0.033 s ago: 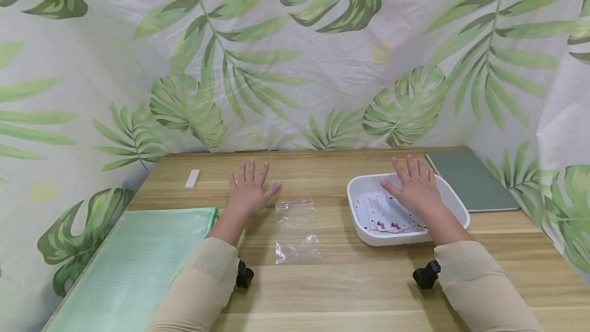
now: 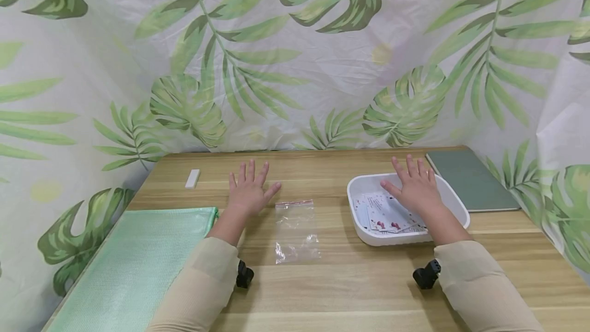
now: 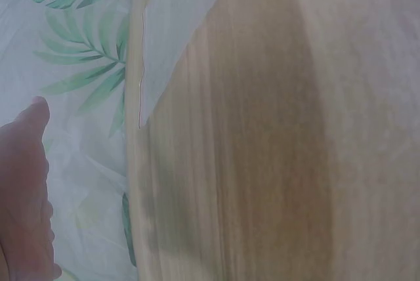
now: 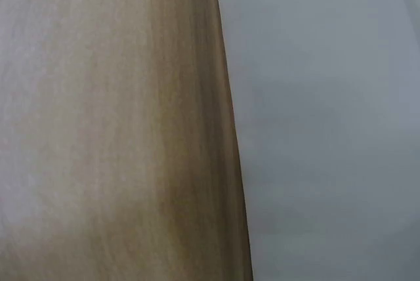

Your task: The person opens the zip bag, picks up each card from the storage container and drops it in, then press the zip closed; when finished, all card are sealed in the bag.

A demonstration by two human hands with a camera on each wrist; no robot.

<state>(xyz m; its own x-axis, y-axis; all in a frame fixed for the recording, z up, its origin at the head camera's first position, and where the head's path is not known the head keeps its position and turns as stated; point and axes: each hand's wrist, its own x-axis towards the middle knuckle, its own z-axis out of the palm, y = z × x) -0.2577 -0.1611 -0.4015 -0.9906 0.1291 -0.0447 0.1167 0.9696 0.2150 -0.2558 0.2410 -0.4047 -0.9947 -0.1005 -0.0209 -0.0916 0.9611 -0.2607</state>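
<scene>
My left hand (image 2: 249, 194) is spread with straight fingers, just left of a clear zip-lock bag (image 2: 297, 232) that lies flat on the table. It holds nothing; the left wrist view catches part of the hand (image 3: 25, 195) at its left edge. Fingers apart, my right hand (image 2: 417, 188) is over a white plastic basin (image 2: 369, 239) and hides part of it. Nothing is in that hand. Printed cards (image 2: 380, 211) with small red figures lie inside the basin. In the right wrist view the basin's pale wall (image 4: 321, 130) fills the right side, and no hand shows there.
A green mesh pouch (image 2: 124, 260) lies at the left of the wooden table (image 2: 341, 291). Behind it is a small white block (image 2: 192, 179). A grey-green flat board or book (image 2: 475, 181) lies at the back right. Leaf-patterned cloth (image 2: 295, 65) hangs behind the table.
</scene>
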